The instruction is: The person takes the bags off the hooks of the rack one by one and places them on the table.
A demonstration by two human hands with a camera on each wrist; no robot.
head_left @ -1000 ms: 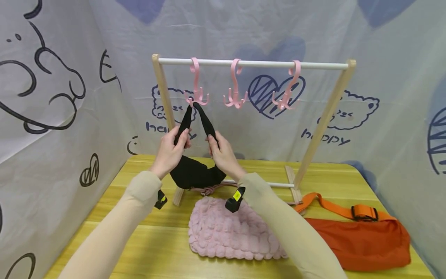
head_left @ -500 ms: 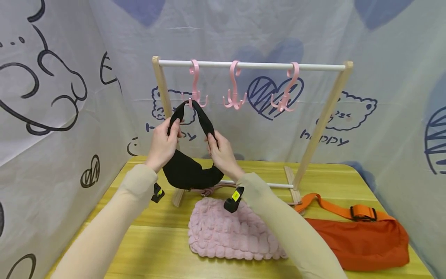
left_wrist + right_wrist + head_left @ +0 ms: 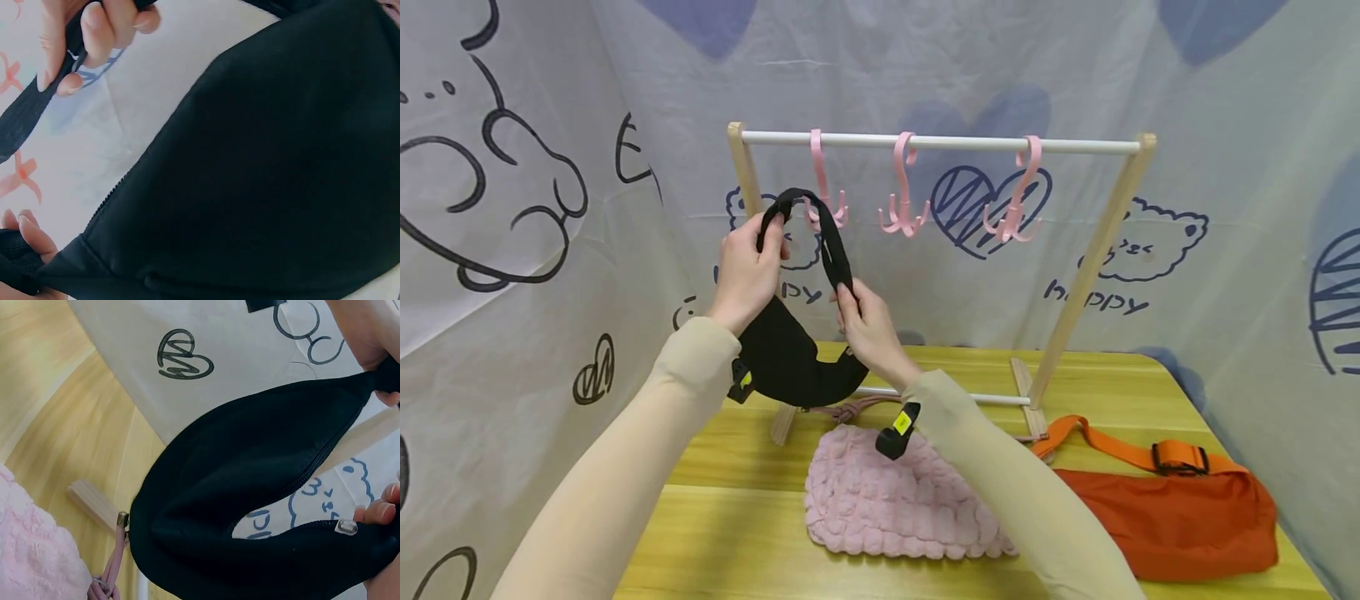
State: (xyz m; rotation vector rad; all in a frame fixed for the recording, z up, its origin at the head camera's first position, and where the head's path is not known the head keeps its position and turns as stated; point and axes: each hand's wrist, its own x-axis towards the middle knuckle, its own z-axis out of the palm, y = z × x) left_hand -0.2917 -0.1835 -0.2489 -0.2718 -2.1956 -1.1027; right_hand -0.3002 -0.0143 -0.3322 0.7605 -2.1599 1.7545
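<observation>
While a puffy pink bag (image 3: 887, 500) and an orange bag (image 3: 1180, 521) lie nearest on the table (image 3: 715, 475), a black bag (image 3: 797, 358) hangs in the air beyond them, below the two hands. Its body curves from under the left hand (image 3: 748, 267) down and across to under the right hand (image 3: 871, 329); both pinch its strap (image 3: 835, 258), well apart, with the arch rising between them. What matters is that arch against the left pink hook (image 3: 820, 171): its top sits higher than the prongs and a little to their left, the left hand being the nearer. Whether strap and prongs touch, I cannot tell. Farther back run the white rail (image 3: 962, 143) and the patterned cloth. Compared with half a second ago, the left hand is higher, the arch has lifted from prong level and the bag tilts more steeply, while the right hand has barely shifted.
</observation>
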